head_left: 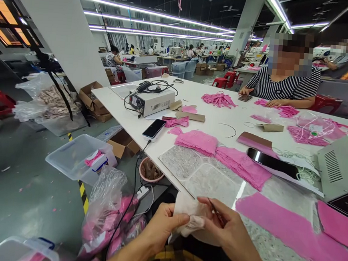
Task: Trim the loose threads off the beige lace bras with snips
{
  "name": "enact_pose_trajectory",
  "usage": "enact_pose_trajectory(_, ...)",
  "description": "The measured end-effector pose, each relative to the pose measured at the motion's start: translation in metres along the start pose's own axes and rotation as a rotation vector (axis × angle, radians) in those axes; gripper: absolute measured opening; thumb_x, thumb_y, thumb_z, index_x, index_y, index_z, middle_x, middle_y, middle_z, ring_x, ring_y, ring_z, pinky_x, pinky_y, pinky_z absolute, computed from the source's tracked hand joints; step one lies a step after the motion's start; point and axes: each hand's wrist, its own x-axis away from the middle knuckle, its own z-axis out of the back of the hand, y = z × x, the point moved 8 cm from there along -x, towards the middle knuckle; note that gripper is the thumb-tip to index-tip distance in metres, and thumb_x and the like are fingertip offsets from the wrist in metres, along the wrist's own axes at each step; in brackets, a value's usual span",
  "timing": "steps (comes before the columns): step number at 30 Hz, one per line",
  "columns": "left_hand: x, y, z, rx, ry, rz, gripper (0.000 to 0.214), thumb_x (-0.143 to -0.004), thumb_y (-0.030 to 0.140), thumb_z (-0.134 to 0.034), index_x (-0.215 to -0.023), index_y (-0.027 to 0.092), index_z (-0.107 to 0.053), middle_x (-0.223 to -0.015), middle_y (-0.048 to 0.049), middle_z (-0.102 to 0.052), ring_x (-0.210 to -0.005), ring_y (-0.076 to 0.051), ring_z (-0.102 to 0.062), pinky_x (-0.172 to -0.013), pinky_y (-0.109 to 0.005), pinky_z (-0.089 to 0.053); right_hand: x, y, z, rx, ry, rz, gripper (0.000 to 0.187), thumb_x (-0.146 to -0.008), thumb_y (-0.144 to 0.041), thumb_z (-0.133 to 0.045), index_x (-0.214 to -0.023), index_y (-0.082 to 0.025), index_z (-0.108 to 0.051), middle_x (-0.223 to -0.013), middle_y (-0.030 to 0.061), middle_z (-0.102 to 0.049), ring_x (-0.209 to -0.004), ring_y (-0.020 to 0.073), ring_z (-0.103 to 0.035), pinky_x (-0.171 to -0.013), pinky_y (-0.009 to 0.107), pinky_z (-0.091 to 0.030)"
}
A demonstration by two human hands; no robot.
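Note:
A piece of white fabric (pixel 186 208) is held over my lap at the table's near edge, bunched in its lower part. My left hand (pixel 163 225) pinches its left side, thumb on top. At its right side my right hand (pixel 229 227) is closed around a thin dark tool (pixel 216 210), whose exact kind I cannot make out. The fingers of that hand also touch the fabric. Just beyond the hands lie a stack of pink fabric pieces (pixel 197 142) and a long pink fabric strip (pixel 292 232).
A grey control box (pixel 155 101) with a coiled cable and a phone (pixel 154 129) stand on the white table (pixel 195 92). A second phone (pixel 272 164) lies by another machine (pixel 340 163) at right. A co-worker (pixel 286 85) sits opposite. Plastic bins (pixel 78 155) stand on the floor.

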Motion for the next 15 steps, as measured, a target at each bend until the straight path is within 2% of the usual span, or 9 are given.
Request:
enact_pose_trajectory(1, 0.000, 0.000, 0.000, 0.018, 0.021, 0.001, 0.032, -0.057, 0.034, -0.081, -0.073, 0.007, -0.075, -0.063, -0.0067, -0.069, -0.056, -0.013, -0.056, -0.059, -0.023, -0.041, 0.001, -0.009, -0.008, 0.009, -0.040, 0.046, 0.018, -0.078, -0.033, -0.062, -0.087, -0.019, -0.070, -0.057, -0.0037, -0.048, -0.049, 0.0119, -0.044, -0.047, 0.022, -0.039)
enact_pose_trajectory(3, -0.001, 0.002, 0.003, 0.096, 0.079, 0.008, 0.031, -0.056, 0.034, -0.082, -0.073, 0.009, -0.074, -0.060, -0.0058, -0.068, -0.054, -0.014, -0.057, -0.058, -0.024, -0.042, 0.006, -0.028, -0.025, 0.058, -0.104, 0.214, 0.019, -0.083, -0.027, -0.054, -0.071, -0.019, -0.067, -0.055, -0.0019, -0.051, -0.049, 0.0121, -0.045, -0.047, 0.023, -0.039)
enact_pose_trajectory(6, -0.001, 0.010, 0.007, 0.177, 0.132, -0.031, 0.033, -0.054, 0.032, -0.083, -0.077, 0.010, -0.074, -0.062, -0.0060, -0.070, -0.056, -0.015, -0.059, -0.061, -0.025, -0.045, 0.016, -0.042, -0.039, 0.102, -0.119, 0.429, 0.017, -0.082, -0.021, -0.052, -0.069, -0.020, -0.064, -0.055, -0.0005, -0.054, -0.048, 0.0132, -0.048, -0.047, 0.023, -0.039)
enact_pose_trajectory(8, 0.002, 0.017, 0.006, 0.155, 0.119, -0.071, 0.033, -0.056, 0.030, -0.082, -0.080, 0.009, -0.075, -0.066, -0.0071, -0.071, -0.060, -0.017, -0.061, -0.064, -0.026, -0.045, 0.018, -0.033, -0.034, 0.077, -0.008, 0.405, 0.011, -0.082, -0.022, -0.056, -0.086, -0.020, -0.065, -0.060, 0.0000, -0.058, -0.050, 0.0134, -0.052, -0.047, 0.023, -0.042)
enact_pose_trajectory(11, 0.005, 0.020, 0.001, 0.116, 0.068, -0.079, 0.033, -0.058, 0.029, -0.081, -0.083, 0.009, -0.075, -0.070, -0.0082, -0.072, -0.064, -0.019, -0.063, -0.066, -0.027, -0.046, 0.017, -0.017, -0.024, 0.093, 0.143, 0.320, 0.037, -0.080, -0.029, -0.062, -0.114, -0.018, -0.057, -0.059, -0.0031, -0.054, -0.045, 0.0118, -0.049, -0.042, 0.021, -0.041)
enact_pose_trajectory(13, 0.007, 0.020, -0.002, 0.108, 0.040, -0.080, 0.033, -0.060, 0.029, -0.080, -0.086, 0.009, -0.075, -0.073, -0.0089, -0.073, -0.065, -0.019, -0.064, -0.068, -0.029, -0.047, 0.015, -0.013, -0.021, 0.135, 0.194, 0.294, 0.039, -0.081, -0.031, -0.061, -0.117, -0.018, -0.055, -0.058, -0.0036, -0.053, -0.044, 0.0115, -0.047, -0.042, 0.021, -0.042)
enact_pose_trajectory(15, 0.007, 0.020, -0.003, 0.098, 0.028, -0.085, 0.035, -0.061, 0.030, -0.079, -0.089, 0.009, -0.074, -0.075, -0.0095, -0.073, -0.066, -0.020, -0.064, -0.070, -0.030, -0.047, 0.012, -0.013, -0.018, 0.168, 0.227, 0.288, 0.036, -0.083, -0.030, -0.058, -0.117, -0.018, -0.055, -0.067, 0.0005, -0.060, -0.050, 0.0128, -0.053, -0.049, 0.023, -0.047)
